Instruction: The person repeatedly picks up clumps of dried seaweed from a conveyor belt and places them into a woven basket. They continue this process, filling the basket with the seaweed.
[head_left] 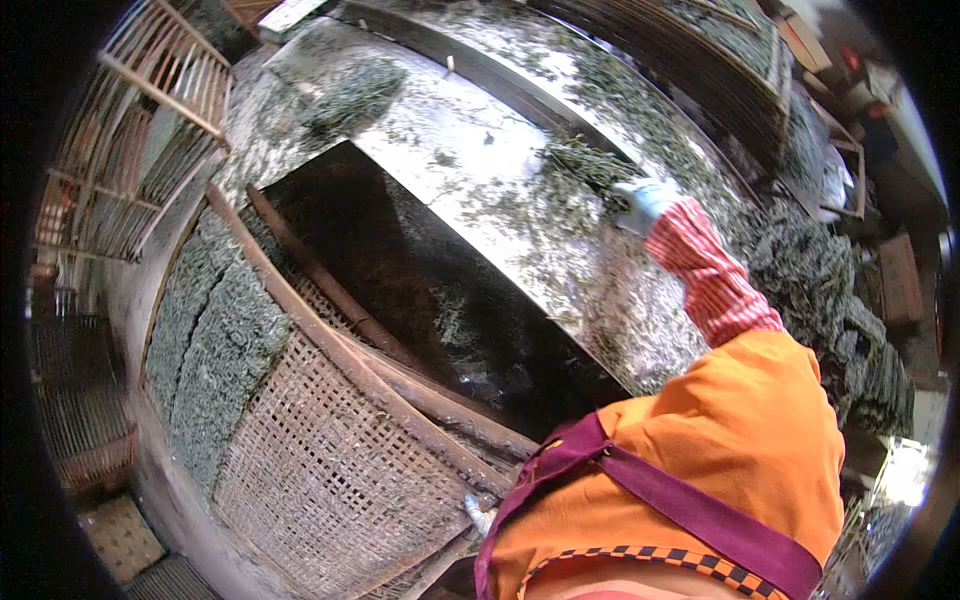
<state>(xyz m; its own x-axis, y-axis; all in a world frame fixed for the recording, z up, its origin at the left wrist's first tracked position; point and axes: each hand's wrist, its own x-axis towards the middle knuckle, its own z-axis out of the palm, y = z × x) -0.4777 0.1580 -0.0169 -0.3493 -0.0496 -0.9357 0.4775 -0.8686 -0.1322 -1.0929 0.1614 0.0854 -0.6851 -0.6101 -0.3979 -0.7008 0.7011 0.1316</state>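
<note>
Reaching out over the pale work surface (430, 140), my right hand (645, 203) wears a light glove below a red-and-white striped sleeve cover. Its fingers are curled at a bunch of dark green plant strands (585, 163), which fans out to the left. Low in the picture, my left hand (481, 514), also in a light glove, is mostly hidden by my body. Its visible fingers close on the rim of a large woven bamboo tray (330, 440). Dark green leafy material (215, 345) covers the tray's far left part.
A black flat panel (400, 270) lies between the tray and the work surface. Loose green bits and a heap (355, 98) are scattered across the surface. Slatted wooden racks (160, 90) stand at the left. A dark shaggy pile (825, 300) sits at the right.
</note>
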